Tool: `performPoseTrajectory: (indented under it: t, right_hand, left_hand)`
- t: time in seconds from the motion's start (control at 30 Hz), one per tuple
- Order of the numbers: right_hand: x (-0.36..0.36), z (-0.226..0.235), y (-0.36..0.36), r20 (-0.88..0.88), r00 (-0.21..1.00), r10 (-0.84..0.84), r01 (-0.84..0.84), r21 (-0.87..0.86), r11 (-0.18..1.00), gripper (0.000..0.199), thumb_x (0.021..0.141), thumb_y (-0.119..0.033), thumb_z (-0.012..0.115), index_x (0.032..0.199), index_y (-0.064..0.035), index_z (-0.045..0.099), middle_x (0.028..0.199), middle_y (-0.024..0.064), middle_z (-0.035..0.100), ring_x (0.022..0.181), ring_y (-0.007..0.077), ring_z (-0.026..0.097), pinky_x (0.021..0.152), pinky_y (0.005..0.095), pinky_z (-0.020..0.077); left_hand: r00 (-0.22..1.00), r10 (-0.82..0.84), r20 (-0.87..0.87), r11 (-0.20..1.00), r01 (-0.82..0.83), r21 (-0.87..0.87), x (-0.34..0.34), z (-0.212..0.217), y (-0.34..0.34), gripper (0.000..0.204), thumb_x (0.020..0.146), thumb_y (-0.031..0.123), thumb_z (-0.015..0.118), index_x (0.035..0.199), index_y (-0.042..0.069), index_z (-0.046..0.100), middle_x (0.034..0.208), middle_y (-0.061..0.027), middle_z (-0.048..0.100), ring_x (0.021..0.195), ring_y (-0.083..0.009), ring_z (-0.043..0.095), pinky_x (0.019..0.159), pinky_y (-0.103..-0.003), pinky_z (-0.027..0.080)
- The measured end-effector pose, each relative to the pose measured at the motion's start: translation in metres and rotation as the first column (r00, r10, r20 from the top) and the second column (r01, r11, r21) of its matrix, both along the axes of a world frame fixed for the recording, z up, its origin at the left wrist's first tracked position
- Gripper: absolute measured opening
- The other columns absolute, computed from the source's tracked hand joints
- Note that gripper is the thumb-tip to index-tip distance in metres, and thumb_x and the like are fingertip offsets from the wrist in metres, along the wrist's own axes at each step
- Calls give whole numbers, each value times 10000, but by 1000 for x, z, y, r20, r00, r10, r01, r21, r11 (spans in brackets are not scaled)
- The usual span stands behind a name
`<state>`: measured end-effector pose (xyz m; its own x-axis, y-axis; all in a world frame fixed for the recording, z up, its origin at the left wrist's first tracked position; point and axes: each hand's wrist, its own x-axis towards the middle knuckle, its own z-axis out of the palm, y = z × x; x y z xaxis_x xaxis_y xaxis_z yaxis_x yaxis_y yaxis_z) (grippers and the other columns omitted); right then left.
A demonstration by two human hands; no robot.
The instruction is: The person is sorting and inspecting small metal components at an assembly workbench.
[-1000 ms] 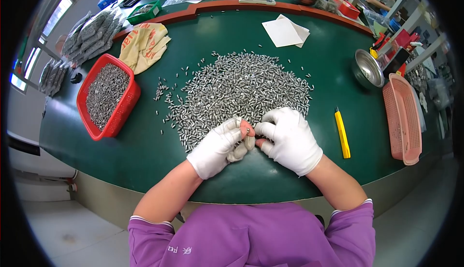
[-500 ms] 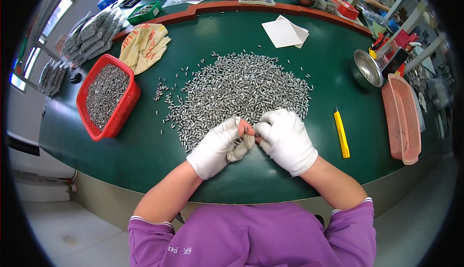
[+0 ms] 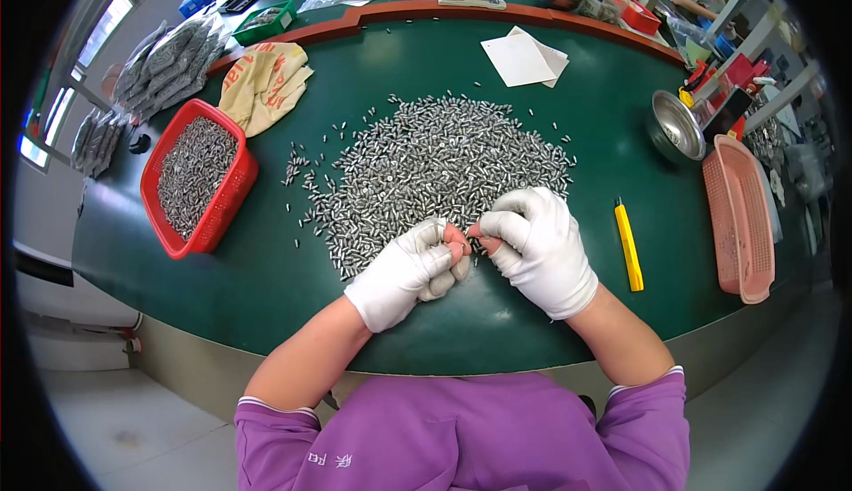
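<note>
Looks like sorting is underway: a small metal part, too tiny to make out, is pinched between the curled left hand [image 3: 406, 271] and right hand [image 3: 537, 247] at the pile's [image 3: 435, 167] near edge, so steady fingertip care is probably needed next.

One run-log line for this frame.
left hand: gloved, fingertips pinched | right hand: gloved, fingertips meeting left | small metal parts pile | green table
</note>
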<state>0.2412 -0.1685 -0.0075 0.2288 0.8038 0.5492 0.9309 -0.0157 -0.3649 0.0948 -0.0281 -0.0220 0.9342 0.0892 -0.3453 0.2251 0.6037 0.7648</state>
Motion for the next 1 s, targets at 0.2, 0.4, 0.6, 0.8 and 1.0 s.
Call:
performPoseTrajectory:
  t: [0.2,0.4,0.6,0.8,1.0]
  right_hand:
    - [5,4,-1,-7,984,180,-175,-275,945,138,695,-175,697,823,-144,655,834,33,585,796,245,572,708,366,467]
    - [-2,-11,1,142,978,154,-115,-253,961,105,710,-186,681,776,-125,626,806,30,555,791,242,554,679,377,460]
    - [-2,-6,3,31,999,-14,16,-89,996,118,706,-163,700,796,-128,632,861,41,569,818,252,556,708,370,462]
    - [-3,-5,0,-405,914,-5,-42,-108,993,134,732,-112,716,849,-94,653,904,67,577,849,242,576,735,347,479]
    - [-6,-1,0,-568,822,44,-123,-101,987,153,736,-79,740,860,-71,651,919,70,575,829,208,579,739,316,484]
  left_hand:
    - [999,23,22,1000,-23,-12,0,-4,1,202,931,287,584,978,92,559,805,2,575,554,-37,384,498,-180,303]
    - [999,26,32,999,-25,-28,1,-3,1,218,934,292,575,968,77,573,800,-11,577,549,-47,381,497,-187,299]
    - [996,45,82,998,-40,-56,-1,-5,4,229,922,284,586,1017,77,554,828,-22,561,553,-48,368,500,-195,290]
    - [999,16,45,1000,-15,-21,1,-1,0,142,916,134,576,1048,93,545,830,-2,555,561,-28,363,501,-171,284]
    - [999,-4,43,999,6,-40,1,-5,-1,167,917,163,614,1052,92,547,856,-19,562,558,-33,352,498,-176,276]
